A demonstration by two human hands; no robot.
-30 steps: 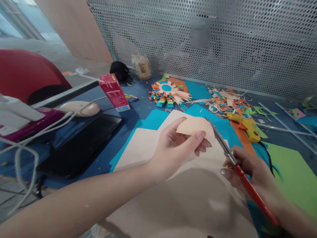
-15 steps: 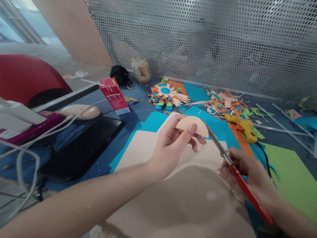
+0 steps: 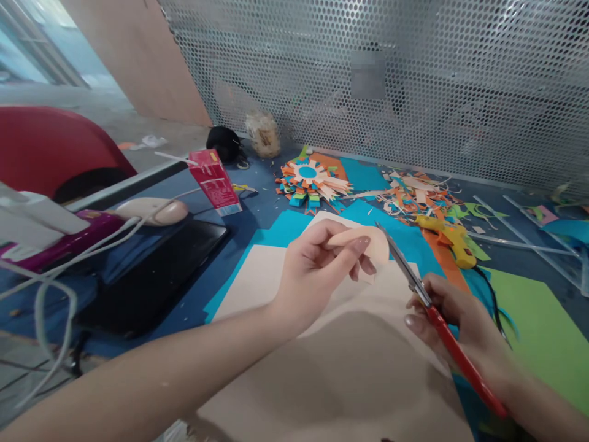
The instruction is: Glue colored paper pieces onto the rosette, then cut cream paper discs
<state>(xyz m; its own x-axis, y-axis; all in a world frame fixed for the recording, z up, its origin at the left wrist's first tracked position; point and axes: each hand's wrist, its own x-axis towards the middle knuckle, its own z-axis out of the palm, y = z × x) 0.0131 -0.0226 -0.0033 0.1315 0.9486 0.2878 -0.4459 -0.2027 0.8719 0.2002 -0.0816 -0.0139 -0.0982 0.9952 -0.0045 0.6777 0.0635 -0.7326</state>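
Observation:
Between the thumb and fingers of my left hand (image 3: 317, 270) is a small rounded piece of pale peach paper (image 3: 378, 247), its edge curved. My right hand (image 3: 455, 313) grips red-handled scissors (image 3: 453, 350), whose blades point up and left. The blade tips lie close beside the paper's right edge; whether they touch it I cannot tell. Beneath both hands lies a large pale peach sheet (image 3: 257, 282), on top of blue paper (image 3: 285, 222). Behind them sits a layered paper flower (image 3: 307, 173) with a blue centre and fringed orange, peach, green and blue strips.
A heap of paper scraps (image 3: 418, 190) and a yellow glue gun (image 3: 448, 239) lie right of the flower. Green paper (image 3: 543, 331) is at far right. On the left are a red drink carton (image 3: 215, 183), black tablet-like slab (image 3: 156, 276), pale mouse (image 3: 159, 210) and white cables (image 3: 69, 294).
The paper in my left hand has turned, showing a different side and shape, and my left fingers have shifted slightly. The scissors have stayed nearly in place.

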